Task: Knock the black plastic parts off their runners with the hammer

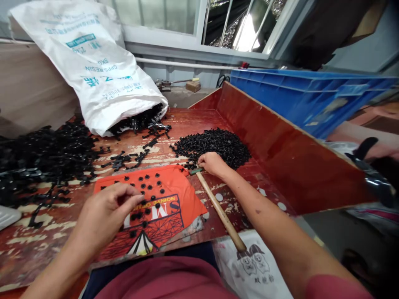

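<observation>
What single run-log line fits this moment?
left hand: over orange cloth | right hand: at black parts pile | wooden stick: beside

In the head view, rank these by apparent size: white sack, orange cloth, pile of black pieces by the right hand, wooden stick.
1. white sack
2. orange cloth, though it lies nearer the camera, so this is unsure
3. pile of black pieces
4. wooden stick

A worn red wooden table (pixel 268 137) with a raised side wall and peeling paint. On it lie a white resin sack (pixel 93 62) spilling black plastic parts, a pile of small black pieces (pixel 215 145), tangled black parts (pixel 40 153) at left, an orange cloth (pixel 174 195) dotted with pieces, and a wooden stick (pixel 218 209).
</observation>
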The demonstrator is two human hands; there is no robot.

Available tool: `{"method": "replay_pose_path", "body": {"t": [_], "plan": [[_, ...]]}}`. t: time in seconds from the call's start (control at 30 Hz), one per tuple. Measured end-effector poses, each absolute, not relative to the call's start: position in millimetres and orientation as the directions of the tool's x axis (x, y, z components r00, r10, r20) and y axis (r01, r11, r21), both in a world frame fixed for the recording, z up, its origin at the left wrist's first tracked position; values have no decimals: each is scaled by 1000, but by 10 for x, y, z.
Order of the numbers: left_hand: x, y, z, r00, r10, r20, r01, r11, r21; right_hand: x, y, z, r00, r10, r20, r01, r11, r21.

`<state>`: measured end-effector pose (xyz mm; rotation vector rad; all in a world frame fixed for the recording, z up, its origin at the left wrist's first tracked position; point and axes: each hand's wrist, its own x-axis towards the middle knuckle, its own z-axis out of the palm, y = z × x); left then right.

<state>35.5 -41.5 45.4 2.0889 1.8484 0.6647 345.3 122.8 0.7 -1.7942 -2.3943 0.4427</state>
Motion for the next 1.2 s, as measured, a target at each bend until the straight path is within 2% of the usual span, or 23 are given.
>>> {"method": "replay_pose_path", "body": {"t": [0.1, 0.2, 0.37, 0.47, 0.6, 0.77, 0.93, 1.03, 1.1, 1.2], "plan": [[400, -635, 298, 194, 972, 134, 863, -234, 449, 3467, 1116, 85, -292, 955, 46, 890, 289, -353], [604, -772, 16, 282, 946, 159, 893, -319, 318, 3379, 783, 234, -306, 933, 190, 838, 358, -412], [620, -875, -62, 258, 907, 332, 925, -331, 185, 2980, -104, 343, -503, 824, 261, 663, 562, -495], [445, -1015, 50, 222, 880, 419, 916, -336, 220, 2713, -432, 300, -578, 775, 254, 635, 623, -457], [302, -1275, -56, 358, 852, 382, 836, -475, 275, 2492, -526, 209, -600, 776, 195, 697, 627, -349], [229, -1406, -377, 466, 785, 409, 809, -564, 162, 2461, -526, 134, -605, 778, 171, 715, 625, -313], [224, -1466, -405, 459, 757, 465, 813, -569, 125, 2577, -677, 233, -592, 778, 210, 703, 626, -338], [257, -1537, -363, 450, 752, 482, 810, -571, 133, 2558, -869, 217, -697, 683, 221, 584, 718, -379], [248, -1566, -326, 456, 748, 482, 792, -588, 163, 2510, -988, 123, -761, 617, 200, 527, 767, -366], [153, -1503, -227, 448, 756, 476, 764, -601, 236, 2458, -1089, -68, -757, 617, 213, 555, 780, -290]]}}
